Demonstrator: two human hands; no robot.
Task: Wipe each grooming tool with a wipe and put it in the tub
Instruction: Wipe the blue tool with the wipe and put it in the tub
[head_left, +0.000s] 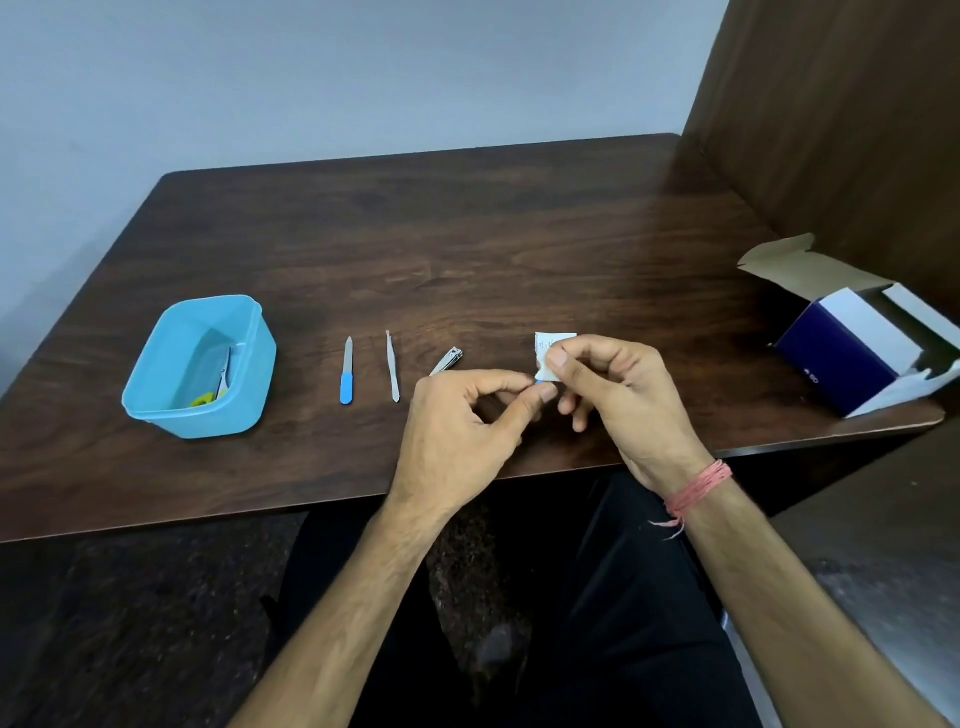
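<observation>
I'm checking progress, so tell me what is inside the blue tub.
Inside the blue tub lies one small pair of scissors with yellow-green handles, blades pointing toward the far wall. The tub's near wall hides part of the floor, so anything lying there cannot be seen.

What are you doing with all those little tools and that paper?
A person is cleaning grooming tools. The right hand pinches a white wipe around a small blue-tipped tool that the left hand holds. Scissors with yellow handles already lie in the blue tub. A blue-handled file, tweezers and a nail clipper wait on the table. An open box sits to the right.
</observation>
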